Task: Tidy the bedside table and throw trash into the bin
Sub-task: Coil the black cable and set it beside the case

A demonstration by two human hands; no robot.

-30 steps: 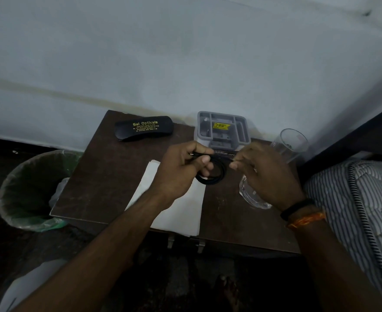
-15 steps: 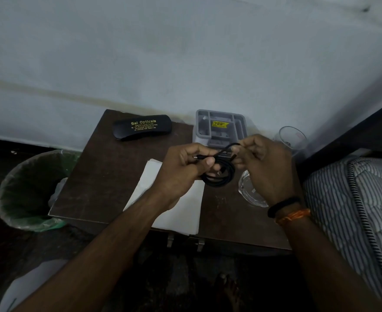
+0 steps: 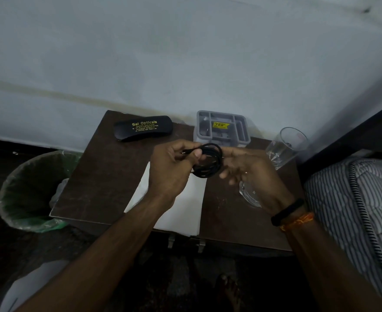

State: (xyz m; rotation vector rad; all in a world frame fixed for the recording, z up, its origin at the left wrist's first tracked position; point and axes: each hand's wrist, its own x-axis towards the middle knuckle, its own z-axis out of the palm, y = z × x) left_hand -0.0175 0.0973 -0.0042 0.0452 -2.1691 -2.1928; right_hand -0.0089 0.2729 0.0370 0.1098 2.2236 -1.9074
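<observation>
The left hand (image 3: 174,170) pinches a coiled black cable (image 3: 209,161) above the bench (image 3: 108,172); the right hand (image 3: 246,170) touches the coil's far side with fingers loosely spread. White paper (image 3: 185,206) lies beneath them. Beyond sit a grey organiser (image 3: 221,129) and black spectacle case (image 3: 142,128). The bin (image 3: 27,188) stands left of the left hand.

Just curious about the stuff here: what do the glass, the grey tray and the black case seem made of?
Glass: clear glass, see-through with glints. Grey tray: likely matte moulded plastic with dividers. Black case: looks like hard plastic or leatherette; too dim to tell.
</observation>
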